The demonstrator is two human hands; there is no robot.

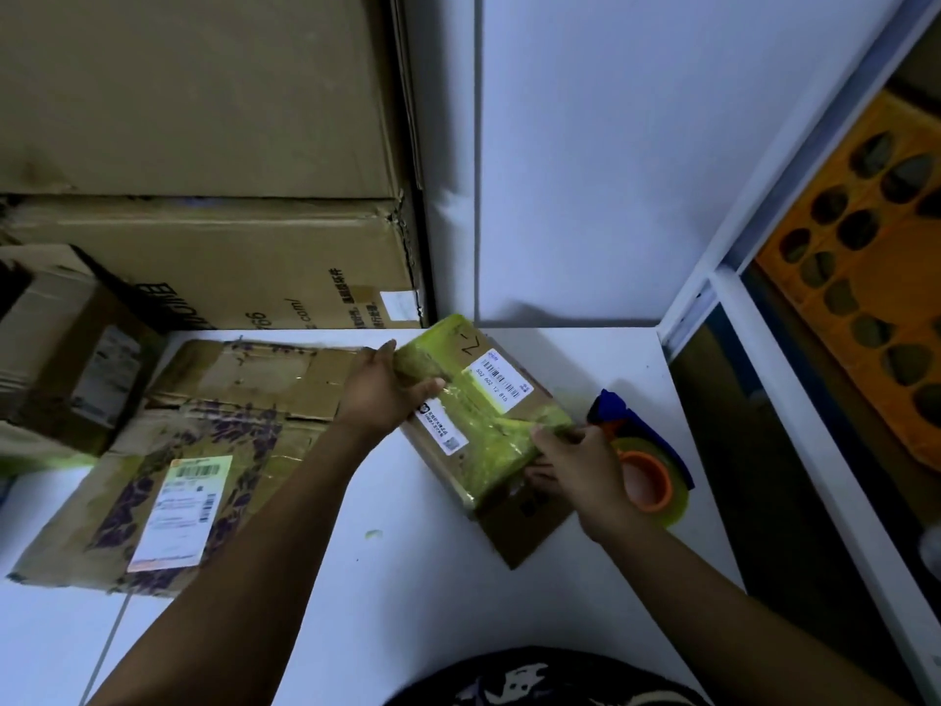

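A small cardboard parcel (483,430) wrapped in yellow-green tape, with white barcode labels on top, lies tilted on the white table (407,578). My left hand (379,394) grips its far left end, thumb on top. My right hand (575,466) holds the parcel's right side, fingers curled at the taped edge. Just right of that hand sits a tape dispenser (644,463) with a blue handle, an orange core and a roll of yellowish tape, partly hidden by the hand.
A flat worn cardboard box (168,481) with a shipping label lies at the left. Large cartons (203,196) are stacked at the back left, a smaller box (66,349) beside them. A white wall stands behind; a white frame and an orange patterned panel (865,247) are on the right.
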